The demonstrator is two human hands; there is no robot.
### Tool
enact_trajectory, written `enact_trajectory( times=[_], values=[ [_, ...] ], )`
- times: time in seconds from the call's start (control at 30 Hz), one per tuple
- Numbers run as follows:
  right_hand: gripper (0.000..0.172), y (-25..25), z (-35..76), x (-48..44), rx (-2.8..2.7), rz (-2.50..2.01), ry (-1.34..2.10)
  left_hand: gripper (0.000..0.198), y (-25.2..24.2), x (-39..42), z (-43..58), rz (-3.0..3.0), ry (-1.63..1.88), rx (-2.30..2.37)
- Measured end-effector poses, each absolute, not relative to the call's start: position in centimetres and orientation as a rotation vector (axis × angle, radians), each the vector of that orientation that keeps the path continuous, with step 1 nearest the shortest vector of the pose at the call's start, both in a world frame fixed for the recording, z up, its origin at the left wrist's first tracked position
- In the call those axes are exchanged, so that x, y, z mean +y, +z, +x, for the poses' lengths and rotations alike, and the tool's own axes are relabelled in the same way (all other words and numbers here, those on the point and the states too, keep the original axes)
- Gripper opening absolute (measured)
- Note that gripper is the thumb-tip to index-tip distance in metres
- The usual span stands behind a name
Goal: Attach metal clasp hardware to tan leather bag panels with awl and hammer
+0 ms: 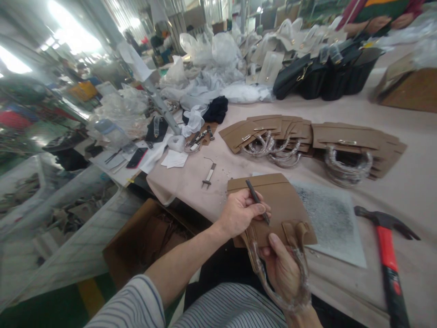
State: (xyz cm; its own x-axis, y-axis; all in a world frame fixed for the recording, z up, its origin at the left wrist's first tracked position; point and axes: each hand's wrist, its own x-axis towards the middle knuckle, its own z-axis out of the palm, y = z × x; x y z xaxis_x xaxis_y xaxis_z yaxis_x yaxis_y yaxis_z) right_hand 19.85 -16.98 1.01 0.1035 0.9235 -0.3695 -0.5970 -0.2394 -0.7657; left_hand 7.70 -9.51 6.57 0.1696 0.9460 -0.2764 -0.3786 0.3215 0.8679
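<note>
My left hand [239,213] is closed around a slim dark pen [254,196], its tip down at the surface of a brown leather bag panel [280,193]. My right hand [282,262] grips the panel's near edge, thumb on top and fingers hidden underneath. A plastic-wrapped bag handle [262,275] hangs from that edge and loops around my right wrist. Part of the panel rests over a grey, scuffed board [334,223]. To the right of the board lies a claw hammer [387,246] with a red and black grip.
Fanned stacks of brown panels [297,127] with wrapped handles lie beyond. A small metal tool [209,175] is left of the panel. Farther back are black bags [324,75], white bags [273,50] and plastic wrapping [211,86]. Another person's hands [389,23] show at the top right.
</note>
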Motion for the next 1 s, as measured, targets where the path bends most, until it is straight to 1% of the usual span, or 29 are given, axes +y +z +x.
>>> enact_trajectory(
  times=[0.1, 0.27, 0.33, 0.47, 0.57, 0.63, 1.0],
  values=[
    [0.029, 1.5, 20.0, -17.0, -0.373, -1.011, 1.542, 0.049, 7.1, -9.8, 7.6, 0.721, 1.075, 0.980],
    [0.048, 2.4, 20.0, -17.1, -0.406, -1.083, 1.499, 0.048, 8.0, -10.1, 7.8, 0.689, 1.088, 0.978],
    [0.046, 2.5, 20.1, -17.1, -0.374, -1.091, 1.513, 0.047, 8.1, -10.1, 7.9, 0.679, 1.086, 0.967],
    [0.028, 2.2, 20.3, -17.1, -0.315, -1.064, 1.540, 0.050, 7.9, -10.2, 7.8, 0.650, 1.094, 0.903],
    [0.023, 1.8, 20.3, -17.2, -0.321, -1.070, 1.570, 0.053, 7.6, -10.4, 7.7, 0.629, 1.113, 0.858],
    [0.024, 1.6, 20.2, -17.3, -0.309, -1.076, 1.560, 0.053, 7.4, -10.5, 7.6, 0.633, 1.117, 0.848],
    [0.046, 1.9, 19.5, -17.1, -0.299, -1.059, 1.513, 0.047, 7.1, -10.9, 7.6, 0.710, 1.131, 0.902]
  ],
)
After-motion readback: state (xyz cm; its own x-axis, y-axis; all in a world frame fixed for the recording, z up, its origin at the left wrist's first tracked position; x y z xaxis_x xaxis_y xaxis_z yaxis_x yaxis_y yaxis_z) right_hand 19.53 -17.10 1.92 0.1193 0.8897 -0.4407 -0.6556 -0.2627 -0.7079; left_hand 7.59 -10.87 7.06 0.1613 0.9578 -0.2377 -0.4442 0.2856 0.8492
